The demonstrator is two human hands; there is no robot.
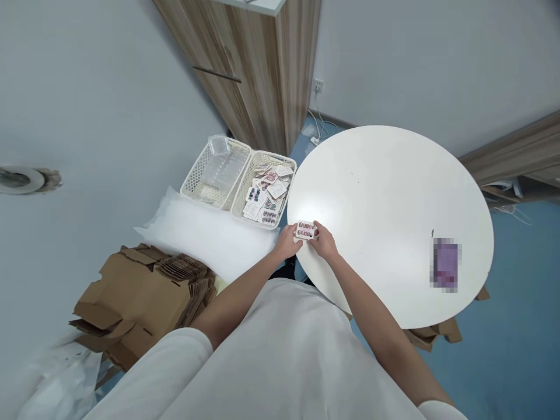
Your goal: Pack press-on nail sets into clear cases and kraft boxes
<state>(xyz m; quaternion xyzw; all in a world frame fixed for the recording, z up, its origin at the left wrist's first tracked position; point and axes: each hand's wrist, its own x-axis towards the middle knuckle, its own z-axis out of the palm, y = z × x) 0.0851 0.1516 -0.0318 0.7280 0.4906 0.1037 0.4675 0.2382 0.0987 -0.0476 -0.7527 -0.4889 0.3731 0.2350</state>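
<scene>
Between my two hands is a small white card of press-on nails [305, 230], with two rows of pinkish and dark oval pieces facing up. My left hand [287, 242] grips its left edge, fingers closed. On the opposite edge, my right hand [324, 240] pinches it between thumb and fingers. The card is over the near left rim of the round white table [380, 192]. Just beyond my left hand stands a white basket [284, 220] heaped with similar cards [266, 195], some showing nails and others printed text.
A second basket [188, 188] holds clear plastic cases [223, 169]. White foam sheets [192, 224] lie in front of the baskets, beside stacked flattened cardboard boxes [135, 291]. A blurred purple item [446, 264] rests on the table's right side. A wooden cabinet [262, 70] stands behind.
</scene>
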